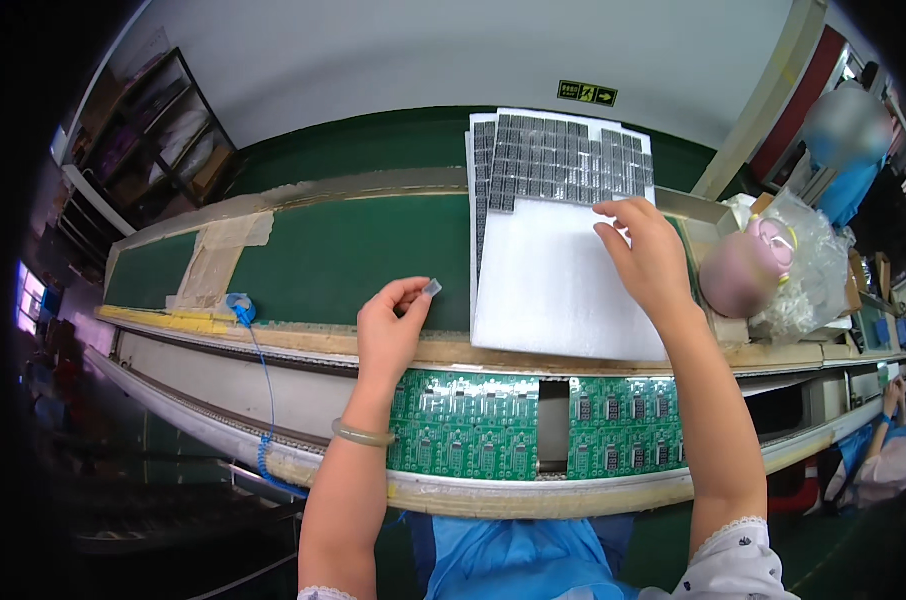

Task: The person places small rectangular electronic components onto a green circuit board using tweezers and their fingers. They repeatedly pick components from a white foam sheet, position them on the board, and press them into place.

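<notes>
The left hand (388, 320) has a small, pale, see-through piece (433, 288) pinched between thumb and forefinger, above the green bench (353, 250) and just left of the white foam sheet (573, 285). The right hand (648, 255) hangs over the sheet near the lower edge of the dark modules (543, 160); its grip is slightly spread, thumb and forefinger apart, with nothing seen between them.

As far along as things look, the right board (628, 435) carries dark displays in two rows, while none can be made out on the left board (463, 440), which appears to lack them. The forearm hides part of the right board's far end. Modules cover the upper part of the sheet in close rows; the lower part is bare white, so a good share seems to be off it, with many left.

The piece sticks out from the fingertips, up and to the right; it is too small to tell its long axis surely. The boards lie flat in the track (223, 378), end to end with a gap between, each longer from left to right. The sheet's long axis runs away from the person. A pink bottle (738, 275) stands right of it.
</notes>
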`<state>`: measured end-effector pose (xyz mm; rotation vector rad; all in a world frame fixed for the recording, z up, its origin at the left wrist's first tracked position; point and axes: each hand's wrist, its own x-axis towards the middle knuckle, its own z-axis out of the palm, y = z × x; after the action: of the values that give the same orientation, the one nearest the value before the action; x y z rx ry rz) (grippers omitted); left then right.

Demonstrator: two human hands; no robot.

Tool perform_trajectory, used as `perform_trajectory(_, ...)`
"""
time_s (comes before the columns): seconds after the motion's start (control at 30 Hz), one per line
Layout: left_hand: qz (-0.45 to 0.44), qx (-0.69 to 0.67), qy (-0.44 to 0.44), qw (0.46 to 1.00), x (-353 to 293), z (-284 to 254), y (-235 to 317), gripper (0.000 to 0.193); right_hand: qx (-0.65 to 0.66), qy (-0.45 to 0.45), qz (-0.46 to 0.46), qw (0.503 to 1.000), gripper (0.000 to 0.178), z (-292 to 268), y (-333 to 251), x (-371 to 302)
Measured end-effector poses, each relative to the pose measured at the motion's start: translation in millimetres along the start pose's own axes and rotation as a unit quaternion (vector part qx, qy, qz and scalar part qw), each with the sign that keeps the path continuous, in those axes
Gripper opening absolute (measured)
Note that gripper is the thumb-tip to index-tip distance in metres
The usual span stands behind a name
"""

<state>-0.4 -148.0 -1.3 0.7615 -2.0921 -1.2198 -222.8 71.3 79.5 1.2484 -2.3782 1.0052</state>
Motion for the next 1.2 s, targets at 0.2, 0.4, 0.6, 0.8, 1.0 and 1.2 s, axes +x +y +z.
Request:
perform_trajectory(0.2, 0.142, 0.183, 0.064, 0.971, -2, -7, -33, 0.027, -0.034, -0.042, 0.019, 0.998, 0.029, 11, 23, 44)
perform_trajectory(0.4, 0.273, 0.174, 0.043, 0.945, -13, -1, 3, 0.036, -0.082, -0.034, -0.119, 0.989, 0.025, 9, 60, 51)
perform_trajectory(0.6, 0.365, 0.192, -0.137, 0.9, -32, 13, 33, 0.052, -0.164, 0.057, -0.264, 0.949, 0.019, 21, 72, 44)
perform_trajectory(0.8, 0.357, 0.204, -0.152, 0.899, -34, 17, 32, 0.06, -0.152, 0.116, -0.277, 0.942, 0.013, 24, 70, 35)
perform_trajectory(1.0, 0.37, 0.204, -0.124, 0.898, -38, 21, 32, 0.06, 0.032, 0.166, -0.069, 0.983, 0.011, 39, 67, 21)
perform_trajectory(1.2, 0.369, 0.203, -0.089, 0.903, -42, 23, 37, 0.055, 0.376, 0.125, 0.192, 0.898, 0.022, 24, 28, 7)
